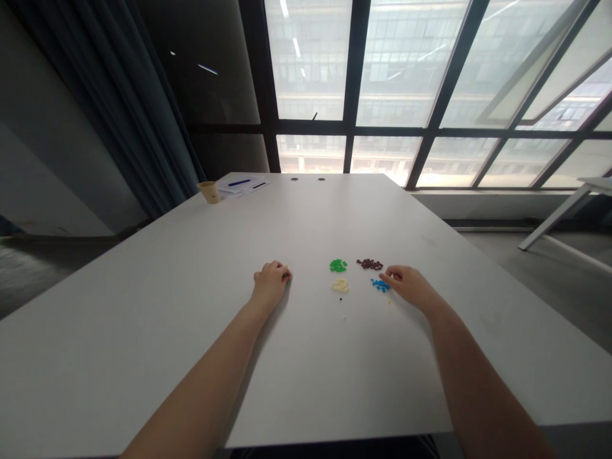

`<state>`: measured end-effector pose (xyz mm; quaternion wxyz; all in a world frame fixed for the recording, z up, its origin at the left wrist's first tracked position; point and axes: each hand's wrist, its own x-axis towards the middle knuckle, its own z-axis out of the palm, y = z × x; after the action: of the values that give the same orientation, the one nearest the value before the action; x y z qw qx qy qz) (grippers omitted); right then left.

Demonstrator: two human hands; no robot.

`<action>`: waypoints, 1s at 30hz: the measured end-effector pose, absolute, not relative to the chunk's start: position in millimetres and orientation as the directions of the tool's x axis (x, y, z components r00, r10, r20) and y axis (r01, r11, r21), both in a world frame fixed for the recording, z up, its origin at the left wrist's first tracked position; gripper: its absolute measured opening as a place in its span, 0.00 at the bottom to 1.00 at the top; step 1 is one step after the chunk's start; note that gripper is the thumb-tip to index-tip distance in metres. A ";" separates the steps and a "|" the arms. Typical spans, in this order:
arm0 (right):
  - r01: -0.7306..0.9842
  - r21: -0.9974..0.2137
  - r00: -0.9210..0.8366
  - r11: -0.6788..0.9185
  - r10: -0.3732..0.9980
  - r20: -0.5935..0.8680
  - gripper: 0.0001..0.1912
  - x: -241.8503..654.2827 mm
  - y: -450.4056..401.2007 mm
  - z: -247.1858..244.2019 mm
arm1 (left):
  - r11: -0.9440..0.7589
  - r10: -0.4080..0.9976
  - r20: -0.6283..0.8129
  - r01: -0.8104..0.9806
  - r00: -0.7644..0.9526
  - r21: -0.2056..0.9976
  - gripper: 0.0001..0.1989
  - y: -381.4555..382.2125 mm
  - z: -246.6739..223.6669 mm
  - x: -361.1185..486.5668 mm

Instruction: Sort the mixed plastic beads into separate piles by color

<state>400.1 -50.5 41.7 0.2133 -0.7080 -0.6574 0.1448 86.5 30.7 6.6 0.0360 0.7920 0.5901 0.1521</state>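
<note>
On the white table (306, 382) lie small heaps of tiny pieces: green (338, 265), dark brown (371, 264), cream (341, 286) and blue (381, 285). My right hand (406, 284) is at the right edge of the blue heap, thumb and fingertips pinched together; whatever is between them is too small to name. Well left of the heaps, my left hand (270, 283) rests on the table with its fingers curled. Hints of small coloured bits show at its fingertips, but the fingers hide most of what they hold.
A single black piece (341, 299) and a small yellowish piece (389, 302) lie nearer me than the heaps. At the far left stand a paper cup (209, 192) and papers (239, 186) with a blue pen (239, 183). Windows rise behind the table.
</note>
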 end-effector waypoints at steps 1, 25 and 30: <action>0.868 -0.495 0.091 -0.041 0.993 0.077 0.17 399.1 -50.5 41.3 | -0.305 0.944 0.199 0.926 0.263 0.224 0.09 29.9 7.3 87.6; 0.720 -0.590 -0.117 0.367 0.901 0.418 0.08 330.6 -58.6 33.9 | -0.602 0.797 0.450 0.476 0.403 0.641 0.07 -14.1 24.3 129.7; 0.666 -0.606 -0.116 0.436 0.862 0.493 0.07 320.0 -62.6 36.1 | -0.587 0.804 0.426 0.435 0.415 0.683 0.07 -24.6 30.1 135.9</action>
<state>320.0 -62.6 36.1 0.4169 -0.5179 -0.7375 0.1181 135.9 -24.6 30.1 0.2423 0.8055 0.3846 0.3801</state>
